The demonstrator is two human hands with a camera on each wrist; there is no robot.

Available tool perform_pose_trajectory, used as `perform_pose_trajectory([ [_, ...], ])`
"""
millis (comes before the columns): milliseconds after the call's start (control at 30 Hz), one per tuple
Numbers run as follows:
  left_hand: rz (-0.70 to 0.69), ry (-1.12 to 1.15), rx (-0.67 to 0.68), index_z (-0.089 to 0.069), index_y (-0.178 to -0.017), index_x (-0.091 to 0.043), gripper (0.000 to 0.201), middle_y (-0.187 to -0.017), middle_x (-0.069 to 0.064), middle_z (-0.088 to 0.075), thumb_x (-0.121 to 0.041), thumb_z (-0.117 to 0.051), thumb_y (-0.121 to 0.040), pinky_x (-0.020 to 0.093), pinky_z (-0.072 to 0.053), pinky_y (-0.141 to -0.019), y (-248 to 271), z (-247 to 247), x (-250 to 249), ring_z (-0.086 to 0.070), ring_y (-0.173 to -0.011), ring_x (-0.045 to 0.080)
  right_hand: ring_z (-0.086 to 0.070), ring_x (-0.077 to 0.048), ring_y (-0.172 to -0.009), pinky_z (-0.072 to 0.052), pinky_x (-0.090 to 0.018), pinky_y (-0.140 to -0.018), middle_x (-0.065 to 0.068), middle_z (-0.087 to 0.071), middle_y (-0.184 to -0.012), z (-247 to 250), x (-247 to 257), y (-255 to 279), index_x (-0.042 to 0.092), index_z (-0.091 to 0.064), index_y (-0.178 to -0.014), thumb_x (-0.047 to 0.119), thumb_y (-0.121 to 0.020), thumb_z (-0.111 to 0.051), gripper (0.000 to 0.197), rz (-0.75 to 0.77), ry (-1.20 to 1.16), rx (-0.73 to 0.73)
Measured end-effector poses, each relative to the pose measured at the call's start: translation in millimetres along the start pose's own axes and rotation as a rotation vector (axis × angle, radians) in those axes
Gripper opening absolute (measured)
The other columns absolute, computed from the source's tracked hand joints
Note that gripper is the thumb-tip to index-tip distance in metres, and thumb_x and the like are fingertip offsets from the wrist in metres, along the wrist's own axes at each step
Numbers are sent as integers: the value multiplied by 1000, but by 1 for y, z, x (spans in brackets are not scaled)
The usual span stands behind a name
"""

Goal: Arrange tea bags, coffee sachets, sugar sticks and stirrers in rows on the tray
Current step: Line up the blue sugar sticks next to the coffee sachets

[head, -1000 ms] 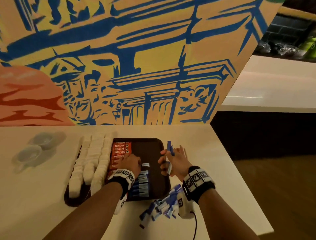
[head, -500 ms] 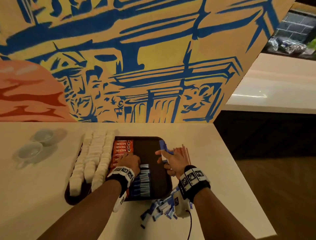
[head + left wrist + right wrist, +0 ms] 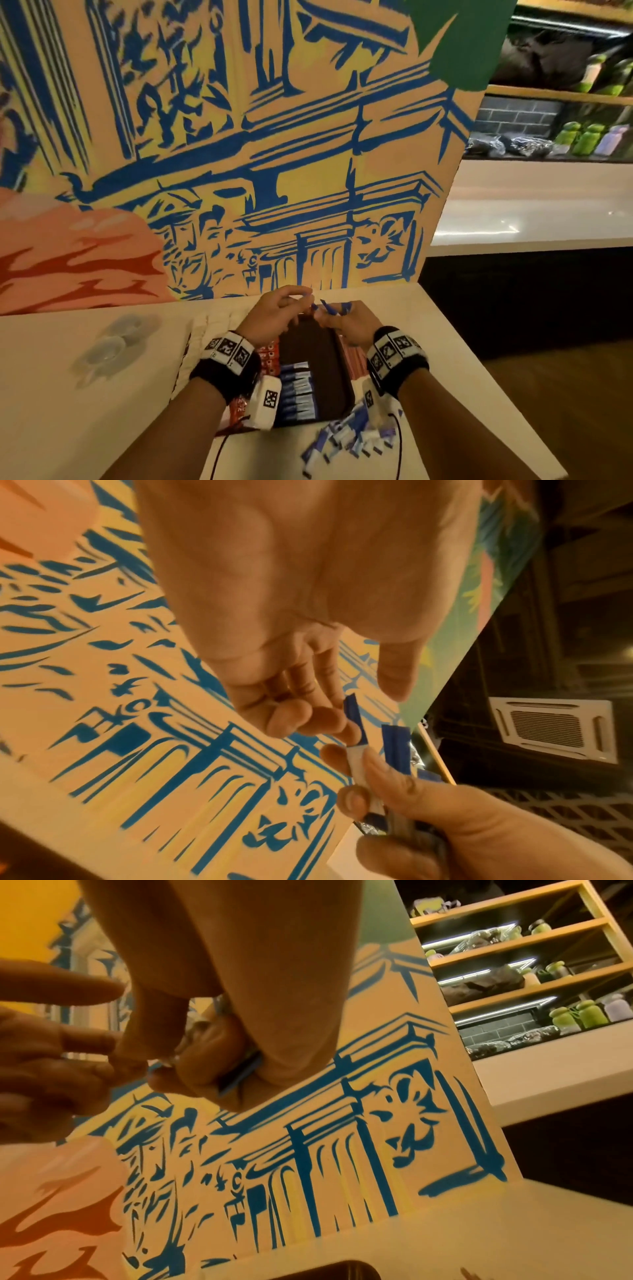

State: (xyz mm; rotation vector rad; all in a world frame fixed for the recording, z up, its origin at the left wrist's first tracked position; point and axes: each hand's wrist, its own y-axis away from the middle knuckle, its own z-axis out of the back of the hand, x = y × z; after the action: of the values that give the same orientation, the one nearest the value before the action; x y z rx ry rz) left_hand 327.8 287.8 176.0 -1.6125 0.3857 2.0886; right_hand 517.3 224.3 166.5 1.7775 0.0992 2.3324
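A brown tray [image 3: 318, 359] lies on the pale counter. It holds white tea bags [image 3: 197, 330] at its left, red coffee sachets [image 3: 267, 359] and a row of blue-white sugar sticks [image 3: 298, 390]. My right hand [image 3: 337, 315] hovers over the tray's far end and grips a small bunch of sugar sticks [image 3: 395, 745]. My left hand [image 3: 298, 301] is level with it, fingertips [image 3: 349, 729] touching the blue tip of one stick, thumb apart. In the right wrist view a stick [image 3: 240, 1074] shows edge-on inside the right hand [image 3: 192, 1064].
A loose pile of sugar sticks [image 3: 346, 442] lies on the counter in front of the tray. Striped stirrers [image 3: 354, 359] lie beside the tray's right edge. Two pale cups [image 3: 109, 342] stand at the left. A painted wall [image 3: 274, 171] rises behind; the counter edge drops off at the right.
Both hands have risen from the tray. The left hand left the row of sugar sticks and came up to the sticks held in the right hand.
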Motion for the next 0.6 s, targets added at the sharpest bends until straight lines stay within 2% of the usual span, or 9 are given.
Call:
perform_pose_trajectory([
  [67, -19, 13, -44, -71, -109, -29, 18, -82, -9, -74, -39, -65, -95, 27, -49, -64, 10, 1, -13, -61, -71, 10, -31, -14, -48, -26, -26, -46, -2, -42, -60, -1, 13, 12, 32, -78, -81, 36, -89, -76, 10, 74, 43, -3],
  [100, -32, 11, -71, -72, -106, -27, 16, -84, -7, -75, -36, -66, -95, 30, -51, -65, 14, 2, -19, -63, -72, 12, -36, -10, -47, -29, -22, -45, 3, -48, -57, -1, 19, 17, 34, -79, -87, 32, -90, -76, 4, 106, 58, -15],
  [167, -60, 10, -106, -74, -103, -23, 10, -87, -2, -76, -26, -67, -96, 32, -53, -70, 21, 6, -26, -65, -74, 13, -37, -3, -40, -31, -17, -42, 13, -53, -51, 1, 31, 27, 23, -78, -102, 28, -90, -76, 13, 142, 34, -39],
  [200, -74, 8, -117, -74, -102, -21, 9, -88, 0, -76, -21, -67, -96, 32, -53, -71, 24, 9, -30, -66, -74, 14, -34, -4, -39, -29, -18, -41, 13, -53, -51, 4, 36, 30, 18, -77, -102, 29, -90, -76, 16, 140, 6, -53],
  [300, -136, -36, -128, -75, -102, -20, 10, -87, -1, -78, -16, -68, -95, 29, -55, -70, 31, 15, -40, -69, -77, 15, -29, -6, -41, -26, -20, -41, 13, -51, -49, 15, 44, 39, 12, -75, -89, 30, -90, -76, 19, 166, -46, -99],
  [367, -175, -74, -128, -75, -100, -19, 9, -85, -2, -78, -16, -69, -94, 24, -55, -67, 35, 15, -47, -70, -76, 14, -32, -4, -39, -28, -17, -41, 13, -58, -54, 20, 50, 45, 5, -76, -94, 27, -91, -75, 22, 214, -29, -115],
  [467, -191, -60, -150, -75, -100, -17, 10, -84, -2, -78, -14, -68, -95, 21, -54, -65, 39, 13, -58, -70, -73, 11, -49, 5, -41, -35, -7, -44, 13, -66, -66, 26, 59, 50, 5, -77, -101, 21, -92, -73, 19, 295, 48, -173],
  [600, -154, -17, -324, -73, -105, -15, 13, -88, -2, -78, -19, -64, -98, 27, -55, -70, 36, 35, -55, -71, -80, 16, -51, 6, -43, -37, -9, -48, 4, -70, -75, 41, 58, 51, 11, -76, -96, 22, -94, -71, 12, 312, 93, -244],
])
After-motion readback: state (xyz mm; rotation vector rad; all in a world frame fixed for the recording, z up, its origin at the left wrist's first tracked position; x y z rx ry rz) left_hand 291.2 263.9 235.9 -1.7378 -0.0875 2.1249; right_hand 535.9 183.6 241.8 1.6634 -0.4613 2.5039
